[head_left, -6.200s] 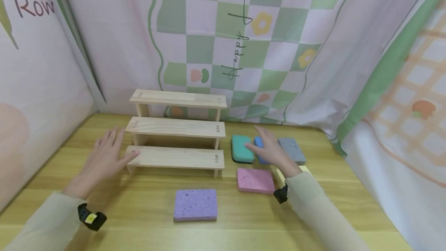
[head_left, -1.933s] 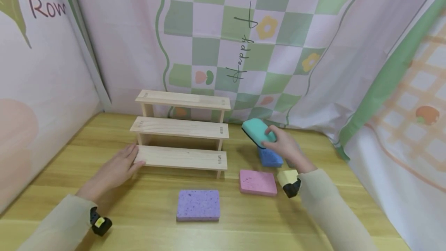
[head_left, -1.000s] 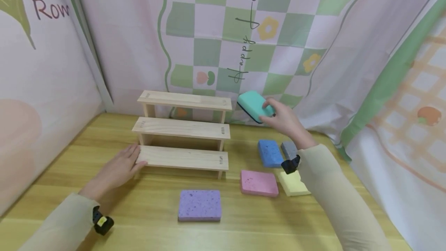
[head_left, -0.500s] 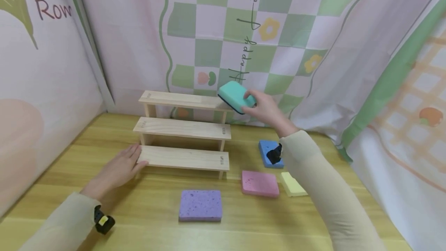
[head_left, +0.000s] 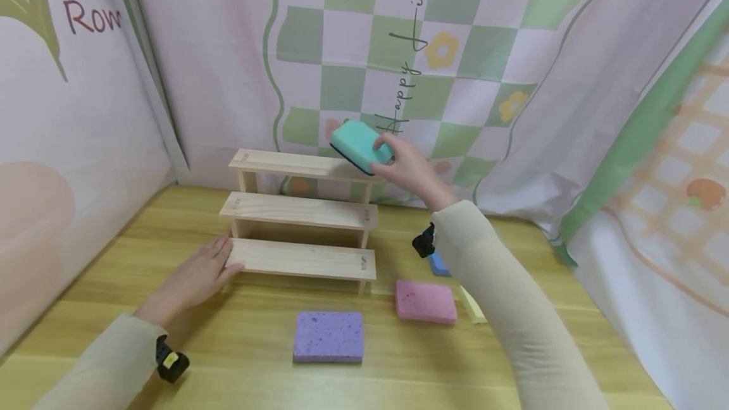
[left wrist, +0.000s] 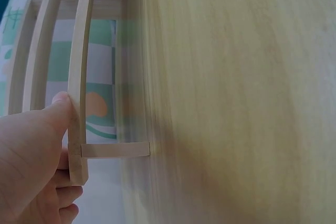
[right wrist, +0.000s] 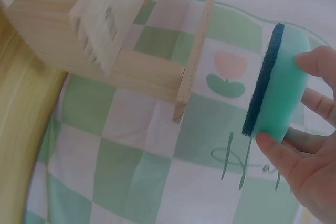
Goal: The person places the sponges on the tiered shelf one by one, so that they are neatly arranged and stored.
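Observation:
A three-tier wooden shelf [head_left: 302, 257] stands on the table. At the left end of its lowest board, my left hand [head_left: 190, 280] holds the corner, thumb along the front edge and fingers at the end. My right hand [head_left: 411, 169] pinches a teal scrub sponge [head_left: 360, 144] between thumb and fingers, tilted, in front of or over the right part of the top board. In the right wrist view the sponge [right wrist: 281, 85] shows a dark scouring layer on one side and is apart from the shelf boards [right wrist: 197, 51].
A purple sponge [head_left: 328, 336] lies in front of the shelf, a pink sponge [head_left: 426, 301] to its right. Behind the right forearm, a blue sponge [head_left: 439, 264] and a pale yellow sponge [head_left: 473, 305] are partly hidden. Patterned curtains [head_left: 353, 30] hang around the table.
My right hand has picked up the teal sponge from the table, raised it and carried it left to the top tier. My left hand has come to the lowest board's end and stayed there.

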Action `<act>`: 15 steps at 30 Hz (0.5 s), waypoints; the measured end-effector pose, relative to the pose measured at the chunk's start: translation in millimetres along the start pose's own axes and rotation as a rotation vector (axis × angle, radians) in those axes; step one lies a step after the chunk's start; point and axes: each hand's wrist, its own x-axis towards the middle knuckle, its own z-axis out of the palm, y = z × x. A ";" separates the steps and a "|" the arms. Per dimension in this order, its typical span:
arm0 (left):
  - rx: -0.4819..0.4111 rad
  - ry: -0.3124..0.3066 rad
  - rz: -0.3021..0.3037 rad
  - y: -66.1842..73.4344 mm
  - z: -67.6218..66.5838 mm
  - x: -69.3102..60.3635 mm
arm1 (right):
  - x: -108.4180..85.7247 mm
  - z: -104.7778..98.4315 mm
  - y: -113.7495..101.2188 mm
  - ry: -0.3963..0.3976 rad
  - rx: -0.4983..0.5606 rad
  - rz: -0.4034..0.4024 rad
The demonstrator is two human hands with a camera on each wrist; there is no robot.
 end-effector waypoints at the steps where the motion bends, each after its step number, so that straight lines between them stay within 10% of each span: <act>1: 0.002 0.003 0.005 0.3 -0.2 0.1 | 2.2 1.6 -1.8 0.004 0.000 -0.014; 15: 0.001 -0.009 -0.007 2.6 -2.8 -0.5 | 22.7 36.3 -26.7 -0.027 -0.029 -0.098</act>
